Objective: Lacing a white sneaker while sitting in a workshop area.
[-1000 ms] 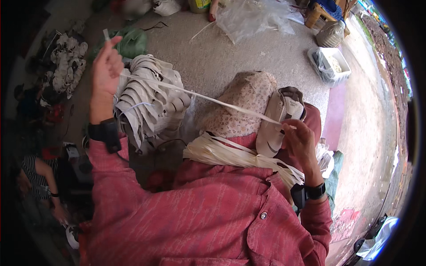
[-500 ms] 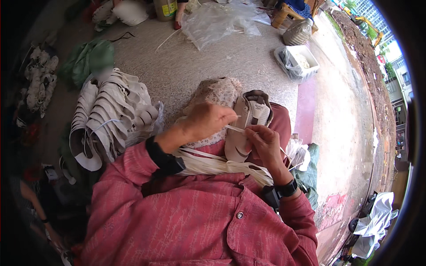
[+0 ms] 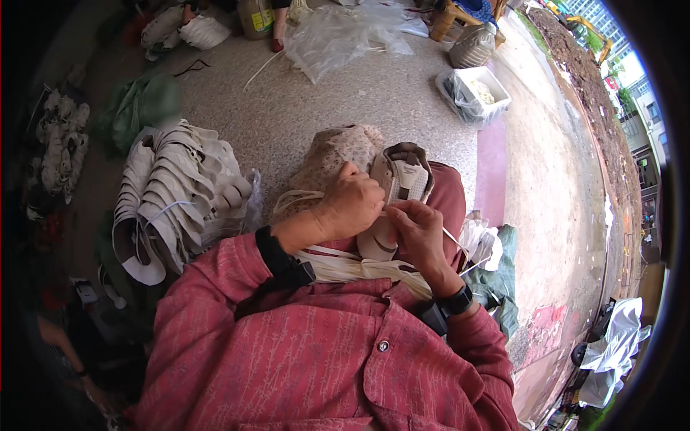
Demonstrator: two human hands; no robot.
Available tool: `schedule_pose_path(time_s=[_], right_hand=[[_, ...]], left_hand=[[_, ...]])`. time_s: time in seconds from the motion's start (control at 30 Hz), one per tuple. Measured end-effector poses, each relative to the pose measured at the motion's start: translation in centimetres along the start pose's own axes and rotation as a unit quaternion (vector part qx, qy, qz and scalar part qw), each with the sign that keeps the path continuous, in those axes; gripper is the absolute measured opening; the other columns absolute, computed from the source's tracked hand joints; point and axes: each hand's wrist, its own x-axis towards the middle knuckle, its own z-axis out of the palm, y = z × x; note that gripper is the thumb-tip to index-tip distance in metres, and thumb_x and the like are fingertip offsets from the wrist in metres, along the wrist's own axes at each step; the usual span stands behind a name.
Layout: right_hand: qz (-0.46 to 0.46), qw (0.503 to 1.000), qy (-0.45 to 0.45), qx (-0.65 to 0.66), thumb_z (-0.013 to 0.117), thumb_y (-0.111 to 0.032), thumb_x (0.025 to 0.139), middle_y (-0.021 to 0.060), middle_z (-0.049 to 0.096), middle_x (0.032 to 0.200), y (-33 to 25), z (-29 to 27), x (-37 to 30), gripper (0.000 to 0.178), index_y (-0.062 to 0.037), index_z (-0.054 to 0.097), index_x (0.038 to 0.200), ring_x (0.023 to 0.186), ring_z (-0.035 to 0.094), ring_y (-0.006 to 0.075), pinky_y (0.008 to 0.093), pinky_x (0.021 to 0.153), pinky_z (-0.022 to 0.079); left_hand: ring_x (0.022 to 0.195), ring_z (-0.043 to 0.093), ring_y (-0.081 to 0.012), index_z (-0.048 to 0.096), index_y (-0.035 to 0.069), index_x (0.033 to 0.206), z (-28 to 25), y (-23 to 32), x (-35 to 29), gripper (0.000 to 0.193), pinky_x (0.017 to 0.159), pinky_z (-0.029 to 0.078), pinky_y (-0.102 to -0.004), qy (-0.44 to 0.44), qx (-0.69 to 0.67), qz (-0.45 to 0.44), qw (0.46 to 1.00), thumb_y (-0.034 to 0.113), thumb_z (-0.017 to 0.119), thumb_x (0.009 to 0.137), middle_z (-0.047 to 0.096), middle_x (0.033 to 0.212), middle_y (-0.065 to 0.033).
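On our lap, our left hand (image 3: 352,205) and right hand (image 3: 417,230) close together on a beige shoe upper (image 3: 402,179), fingers pinching its white lace (image 3: 453,241); stacked uppers (image 3: 180,194) crowd our left; bare concrete floor (image 3: 345,100) lies ahead.

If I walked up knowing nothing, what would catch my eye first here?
Probably the two hands meeting at the centre: the left hand and right hand close together on a pale shoe upper resting on the lap. Next, the big stack of similar white uppers on the ground to the left, and the clear plastic sheeting further off.
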Motion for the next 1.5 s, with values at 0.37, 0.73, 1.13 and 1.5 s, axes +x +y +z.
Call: schedule_pose_path(time_s=[0.37,0.73,1.13,1.5], right_hand=[[-0.348,0.815,-0.018,-0.464,0.066,-0.012,0.085,0.0074,0.061,0.075,-4.5,-2.6,1.4,0.009,-0.0049,0.069,0.089,0.059,0.060,0.0248,0.0374,0.056,0.047],[-0.324,0.853,-0.184,-0.365,0.074,-0.009,0.075,0.0059,0.062,0.090,-4.2,-4.1,5.3,0.020,-0.0088,0.072,0.095,0.082,0.063,0.0239,0.0326,0.071,0.051],[-0.418,0.726,0.107,-0.536,0.064,-0.008,0.082,0.0072,0.056,0.079,-6.3,-8.8,6.4,0.005,-0.0069,0.068,0.085,0.073,0.059,0.0275,0.0376,0.066,0.049],[-0.159,0.869,-0.234,0.406,0.046,-0.015,0.098,0.0213,0.062,0.117,-6.2,-13.2,6.3,0.026,0.0048,0.060,0.107,0.109,0.061,0.0284,0.0398,0.093,0.051]], left_hand=[[0.095,0.061,-0.0300,0.056,0.005,0.104,-4.7,-0.9,3.3,0.036,0.086,0.048,-0.0417,-0.084,-0.079,0.095,0.989,0.010,0.073,0.073,0.053,0.112,-0.0110],[0.085,0.060,-0.0313,0.053,0.004,0.093,-4.0,-3.5,4.2,0.032,0.073,0.047,-0.0399,-0.194,-0.202,0.121,0.952,0.011,0.075,0.071,0.054,0.093,-0.0087],[0.081,0.059,-0.0237,0.062,0.004,0.085,-3.7,-1.4,3.3,0.023,0.072,0.047,-0.0345,-0.149,-0.257,0.029,0.954,0.022,0.075,0.078,0.054,0.088,-0.0073],[0.076,0.049,-0.0090,0.065,0.001,0.078,-3.6,-1.2,4.9,0.017,0.066,0.045,-0.0234,-0.298,-0.334,-0.086,0.890,0.014,0.076,0.079,0.043,0.095,0.0005]])
